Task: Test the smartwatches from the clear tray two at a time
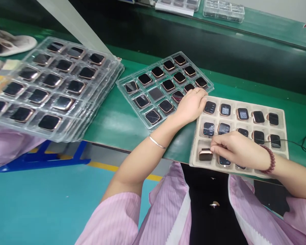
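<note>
Pink striped clothing (pixel 168 211) comes closest, its sleeves pushed up to the elbows of the person working at this green bench (pixel 105 124). Over on the far left sits a pile of clear plastic trays (pixel 90 109), the top one carrying rows of dark-faced watches with coppery rims; the pile juts past the bench's front edge, above some blue metalwork (pixel 62 159). Next along, a single clear tray (pixel 148 126) lies askew, nearly full, though one pocket shows just a flat grey square. Its near right side is where the left hand (pixel 191 105) has settled, fingers lying close together, tips at the corner of the beige tray (pixel 282 136); I can't tell whether they grip anything. A silvery bangle (pixel 156 142) circles that wrist. More watches fill the beige tray, two in the back row lit up with square codes. At its front left pocket, the right hand (pixel 234 148) has thumb and forefinger pinched together on the edge of a tipped-up watch (pixel 205 156), so that's where the piece being handled is. Dark red beads (pixel 271 159) ring this wrist, and farther right a thin black cable (pixel 302 146) trails over the bench.
</note>
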